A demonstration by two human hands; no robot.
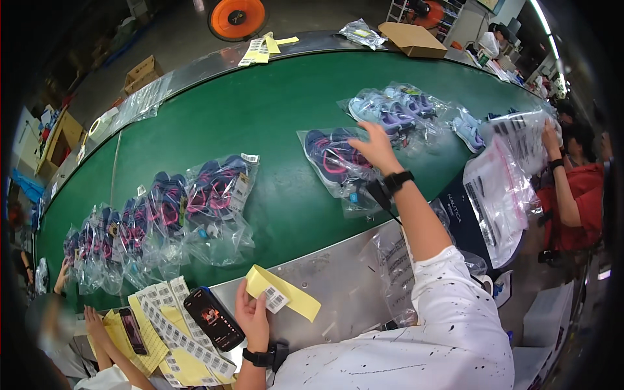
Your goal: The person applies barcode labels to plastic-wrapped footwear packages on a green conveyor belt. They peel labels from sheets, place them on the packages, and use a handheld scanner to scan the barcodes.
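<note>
My left hand [252, 317], low in the middle, pinches a yellow strip of label backing [300, 300] that carries a white barcode label [275, 300]. My right hand [377, 148] is stretched out with fingers apart over a pair of navy and pink shoes [325, 151] in a see-through plastic bag. Whether the fingertips touch the bag, I cannot tell. Just beyond lie light blue and lilac shoes [390, 107], also bagged. Left of my hands, several bagged navy and pink pairs [218, 188] stand in a row on the green conveyor belt [279, 110].
A lit phone [213, 318] lies beside barcode label sheets [175, 325] on the metal edge [338, 273]. A neighbour's hands [97, 328] rest by another phone [133, 331]. On the right, a person in red [572, 201] handles plastic bags [497, 188]. An open carton [413, 39] stands across the belt.
</note>
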